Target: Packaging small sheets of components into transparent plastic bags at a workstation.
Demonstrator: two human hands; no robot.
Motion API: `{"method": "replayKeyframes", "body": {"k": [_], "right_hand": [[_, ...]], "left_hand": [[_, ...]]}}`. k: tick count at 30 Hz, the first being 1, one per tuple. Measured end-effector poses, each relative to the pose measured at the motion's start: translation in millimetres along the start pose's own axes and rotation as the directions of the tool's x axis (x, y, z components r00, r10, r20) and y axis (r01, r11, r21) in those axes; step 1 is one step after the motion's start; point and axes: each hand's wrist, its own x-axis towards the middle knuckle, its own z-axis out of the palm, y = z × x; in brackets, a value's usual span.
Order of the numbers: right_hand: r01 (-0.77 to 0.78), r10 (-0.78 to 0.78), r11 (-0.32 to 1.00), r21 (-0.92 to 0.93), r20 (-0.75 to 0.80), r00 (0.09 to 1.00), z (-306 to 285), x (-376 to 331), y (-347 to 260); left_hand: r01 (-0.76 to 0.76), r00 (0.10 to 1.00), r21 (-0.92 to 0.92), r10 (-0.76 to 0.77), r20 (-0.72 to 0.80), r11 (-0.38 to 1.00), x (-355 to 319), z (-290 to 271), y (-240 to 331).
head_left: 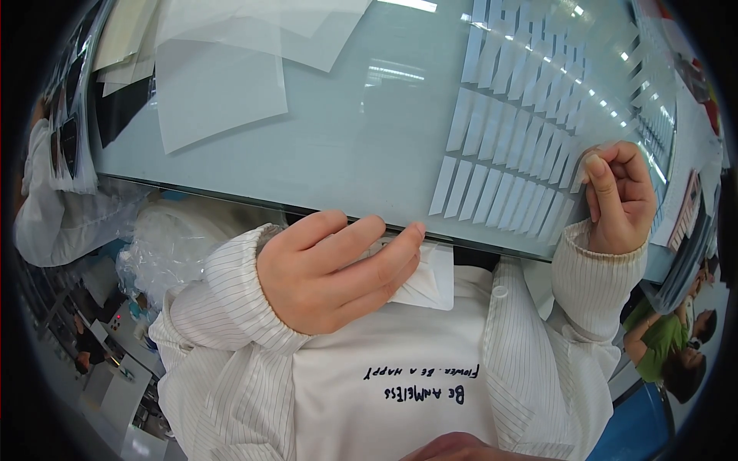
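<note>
Pinstripes on white, and that's our look today!
Here's a loose white overshirt with fine dark stripes, each sleeve gathering into a wide, ribbed-looking cuff, left cuff and right cuff, above a bare left hand and right hand; a pale round button, then a plain white top carrying black handwritten-style lettering.

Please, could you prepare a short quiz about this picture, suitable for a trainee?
1. Which hand is nearer to the pale strips: (a) the left hand or (b) the right hand?
2. True or false: the left hand is resting on the large sheets.
3. On which side of the glossy tabletop do the large sheets lie?

Key: 1: b. 2: False; it is by the near edge. 3: The left side.
</note>
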Motion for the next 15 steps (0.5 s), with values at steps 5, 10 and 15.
{"method": "replayKeyframes", "body": {"k": [5,10,15], "right_hand": [[-0.002,0.002,1.000,-0.011,0.004,1.000,-0.3,-0.2,-0.8],[0.000,-0.001,1.000,-0.028,-0.011,1.000,0.2,0.2,-1.1],[0.012,-0.012,1.000,-0.020,-0.004,1.000,-0.7,0.4,0.0]], "left_hand": [[-0.001,0.998,-0.035,-0.001,-0.068,0.999,4.2,2.8,-0.4],[-0.003,0.997,-0.027,0.001,-0.076,1.000,4.6,5.1,-0.5],[-0.005,0.998,-0.020,0.003,-0.071,1.000,4.5,5.4,-1.0]]}}
